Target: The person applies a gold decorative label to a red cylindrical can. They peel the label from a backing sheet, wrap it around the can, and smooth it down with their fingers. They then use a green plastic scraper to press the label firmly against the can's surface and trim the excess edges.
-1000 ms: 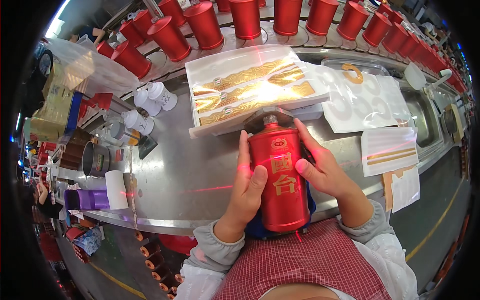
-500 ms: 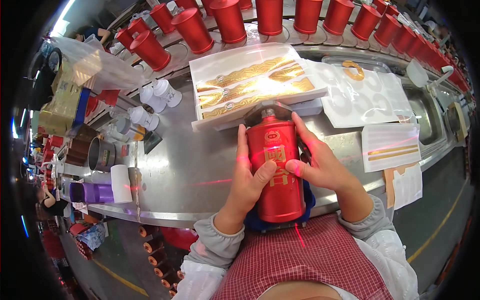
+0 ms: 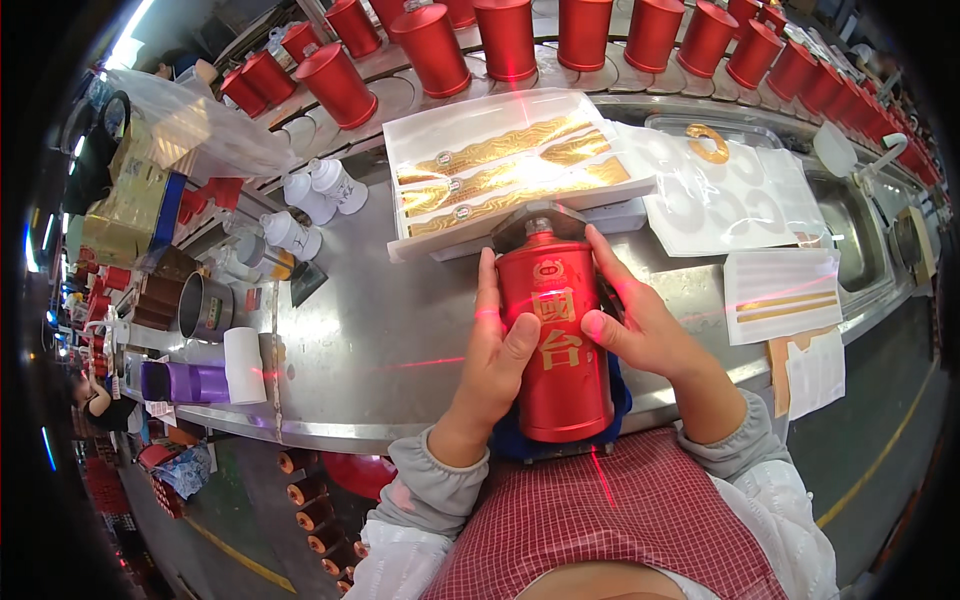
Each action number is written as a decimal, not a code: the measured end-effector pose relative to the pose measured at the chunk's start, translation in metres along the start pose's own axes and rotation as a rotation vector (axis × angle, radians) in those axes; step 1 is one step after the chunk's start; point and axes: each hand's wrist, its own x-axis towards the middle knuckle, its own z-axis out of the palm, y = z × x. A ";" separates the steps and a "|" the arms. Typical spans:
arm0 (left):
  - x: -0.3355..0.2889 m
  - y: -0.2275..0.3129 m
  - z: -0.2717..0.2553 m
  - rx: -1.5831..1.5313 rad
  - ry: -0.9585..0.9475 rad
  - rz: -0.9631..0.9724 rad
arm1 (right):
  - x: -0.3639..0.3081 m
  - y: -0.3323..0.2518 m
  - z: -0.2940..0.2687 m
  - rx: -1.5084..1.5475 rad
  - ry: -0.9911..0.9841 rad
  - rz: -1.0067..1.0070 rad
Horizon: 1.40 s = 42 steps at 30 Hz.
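Note:
A red bottle with gold lettering lies tilted in front of me, its neck away from me. Its base end rests on a blue padded support near the table edge. Behind the neck is a dark, angular block. My left hand wraps the bottle's left side, thumb on the front beside the lettering. From the right, my right hand holds the opposite side, its thumb also on the front face. Thin red light lines cross both hands and the bottle.
Beyond the bottle lie sheets of gold wavy labels. To their right are clear-backed sheets and a sheet with gold strips. Red bottles line a curved conveyor. White bottles, a metal pot and a paper roll stand left.
My left thumb has drawn back leftward, and my right thumb sits slightly farther right, uncovering more gold lettering. The bottles on the conveyor have shifted right.

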 end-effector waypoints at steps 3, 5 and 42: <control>-0.001 0.004 0.003 -0.050 0.020 -0.048 | -0.003 -0.005 0.003 0.070 -0.008 0.018; -0.006 0.006 0.005 -0.050 0.028 -0.060 | -0.010 -0.006 0.001 0.048 -0.038 0.046; -0.032 0.013 0.011 0.123 -0.116 0.213 | -0.034 -0.022 0.001 -0.052 -0.048 -0.259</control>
